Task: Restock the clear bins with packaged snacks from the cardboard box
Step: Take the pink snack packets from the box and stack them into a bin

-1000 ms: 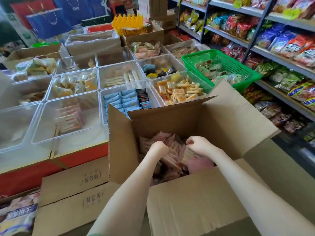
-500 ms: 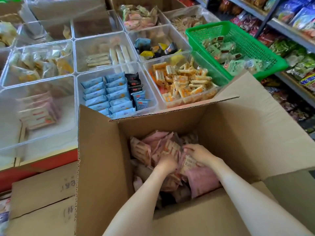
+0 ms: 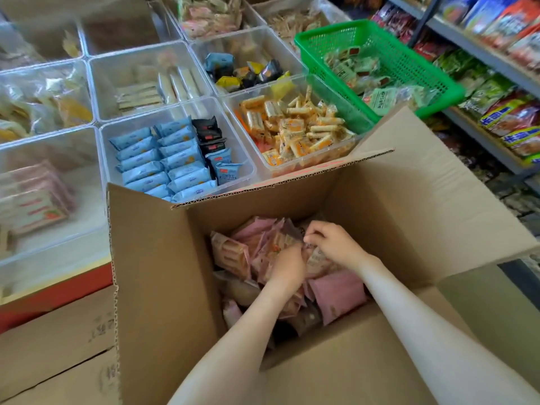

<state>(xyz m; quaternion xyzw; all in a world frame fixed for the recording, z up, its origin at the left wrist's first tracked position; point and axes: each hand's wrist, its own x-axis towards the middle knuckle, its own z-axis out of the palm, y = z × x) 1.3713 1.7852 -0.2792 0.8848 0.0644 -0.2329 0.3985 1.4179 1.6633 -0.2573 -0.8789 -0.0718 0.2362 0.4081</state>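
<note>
- The cardboard box is open at the top. The left hand and right hand crowd together inside it, on the pink packets that cover its floor.
- Its far flap stands upright between the inside of the box and the clear bins, so the way across is over its edge.
- The right flap leans outward, towards the shelves.
- All the bins are open-topped. The near left bin has bare floor beside its few packs, while the blue-pack bin is nearly full.
- A green basket blocks the far right bins.
</note>
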